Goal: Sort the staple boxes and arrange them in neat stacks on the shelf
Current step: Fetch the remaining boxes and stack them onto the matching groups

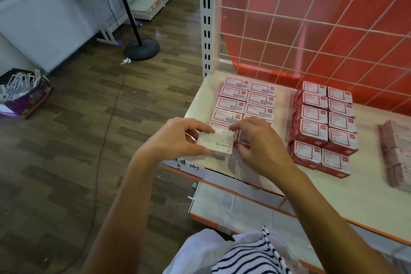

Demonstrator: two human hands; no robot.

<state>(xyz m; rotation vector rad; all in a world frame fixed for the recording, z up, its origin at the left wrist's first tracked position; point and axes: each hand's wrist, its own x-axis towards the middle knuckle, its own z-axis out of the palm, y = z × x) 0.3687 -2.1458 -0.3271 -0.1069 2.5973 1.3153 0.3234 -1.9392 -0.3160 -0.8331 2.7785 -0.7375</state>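
1. Head view: left grip (178,138) is clamping the white staple box (216,143) by its edges, and right grip (260,147) is pinching its right end, likely squaring it for placing.
2. Just beyond both grips, a flat layer of boxes (235,104) is lying on the shelf (333,196), and a taller stack (315,115) is standing to their right.

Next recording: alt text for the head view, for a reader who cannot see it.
The left hand and right hand hold a small white cardboard box printed STAPLES over the front left corner of a white shelf with an orange edge. Beyond it sit two-column blocks of red-and-white staple boxes, backed by a white wire grid.
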